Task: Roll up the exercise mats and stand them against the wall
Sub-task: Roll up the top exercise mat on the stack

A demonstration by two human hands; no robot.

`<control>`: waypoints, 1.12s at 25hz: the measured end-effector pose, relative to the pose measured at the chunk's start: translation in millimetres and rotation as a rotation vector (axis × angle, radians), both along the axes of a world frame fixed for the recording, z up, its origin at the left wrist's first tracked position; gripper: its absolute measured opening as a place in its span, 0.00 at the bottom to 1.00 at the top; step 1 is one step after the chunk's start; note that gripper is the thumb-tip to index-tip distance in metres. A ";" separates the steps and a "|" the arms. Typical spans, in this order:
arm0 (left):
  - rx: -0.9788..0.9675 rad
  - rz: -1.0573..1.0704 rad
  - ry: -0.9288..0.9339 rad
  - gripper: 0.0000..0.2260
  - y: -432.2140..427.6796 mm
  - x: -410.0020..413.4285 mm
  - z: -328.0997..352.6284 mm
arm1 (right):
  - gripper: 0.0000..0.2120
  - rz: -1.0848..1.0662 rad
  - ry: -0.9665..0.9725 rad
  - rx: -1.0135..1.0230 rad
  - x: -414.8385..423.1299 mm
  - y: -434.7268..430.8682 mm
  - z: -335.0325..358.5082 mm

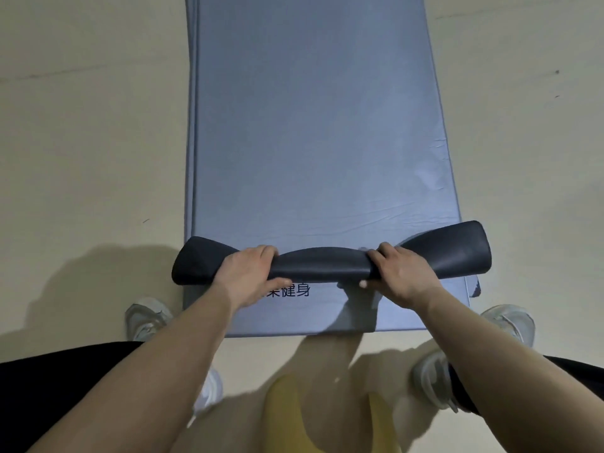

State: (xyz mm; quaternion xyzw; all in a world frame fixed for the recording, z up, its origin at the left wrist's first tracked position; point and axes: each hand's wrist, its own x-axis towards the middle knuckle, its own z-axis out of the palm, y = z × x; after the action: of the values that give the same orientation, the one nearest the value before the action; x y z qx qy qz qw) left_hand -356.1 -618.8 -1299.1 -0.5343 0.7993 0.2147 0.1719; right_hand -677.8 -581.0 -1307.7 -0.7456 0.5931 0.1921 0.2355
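Head view looks down on a blue-grey exercise mat (313, 125) lying flat on a pale beige floor (81, 125), running lengthwise away from the person. Its near end has been turned over into a short roll (323, 264) showing a dark, near-black underside; the roll lies across the mat's width and flares at both ends. Dark printed characters (289, 291) sit on the flat blue surface just below the roll; the two that can be read are 健身, and the ones to their left are hidden by the left hand (248, 271). That hand is closed around the roll left of centre, fingers over the top and thumb beneath. The right hand (397, 273) grips it right of centre the same way. A second blue edge shows along the mat's left side. White sneakers (148, 317) stand on the floor on either side of the mat's near end. Faint scuffs and a seam mark the floor.
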 end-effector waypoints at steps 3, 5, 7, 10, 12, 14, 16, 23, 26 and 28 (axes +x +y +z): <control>0.232 0.045 -0.056 0.26 -26.5 8.6 24.2 | 0.29 -0.028 -0.060 0.086 1.2 -12.3 21.3; 0.411 0.181 -0.050 0.26 -46.0 11.1 28.9 | 0.28 -0.069 -0.093 0.135 3.4 -30.0 22.3; 0.254 0.192 -0.061 0.25 -51.6 4.5 23.6 | 0.27 -0.106 -0.089 0.207 1.2 -53.9 17.4; -0.406 0.109 0.104 0.24 -15.0 -24.6 0.7 | 0.29 -0.173 -0.058 0.175 0.7 -95.5 11.0; -0.380 0.032 0.041 0.38 6.4 -38.8 -12.6 | 0.28 -0.153 -0.027 -0.103 6.5 -103.5 5.0; -0.263 -0.021 -0.075 0.51 -9.2 -37.4 -26.5 | 0.27 -0.170 -0.086 -0.437 15.6 -80.8 -3.8; -0.209 -0.049 -0.043 0.53 -47.5 -32.4 -33.0 | 0.37 -0.084 -0.055 -0.505 18.2 -47.7 -17.0; -0.300 -0.141 -0.090 0.49 -77.7 -23.7 -34.2 | 0.45 0.054 0.151 -0.280 11.6 -96.7 -32.2; -0.121 -0.064 -0.039 0.43 -79.9 -26.7 -14.3 | 0.42 0.043 0.111 -0.043 12.5 -99.7 -8.7; 0.084 -0.034 -0.007 0.43 -73.3 -23.7 1.0 | 0.43 0.023 0.050 0.107 14.9 -89.7 9.8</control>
State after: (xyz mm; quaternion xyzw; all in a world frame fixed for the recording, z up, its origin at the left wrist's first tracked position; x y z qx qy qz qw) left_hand -379.8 -692.1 -1298.1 -0.5137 0.7979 0.2432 0.2008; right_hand -662.9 -670.7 -1298.0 -0.7338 0.5790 0.2446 0.2579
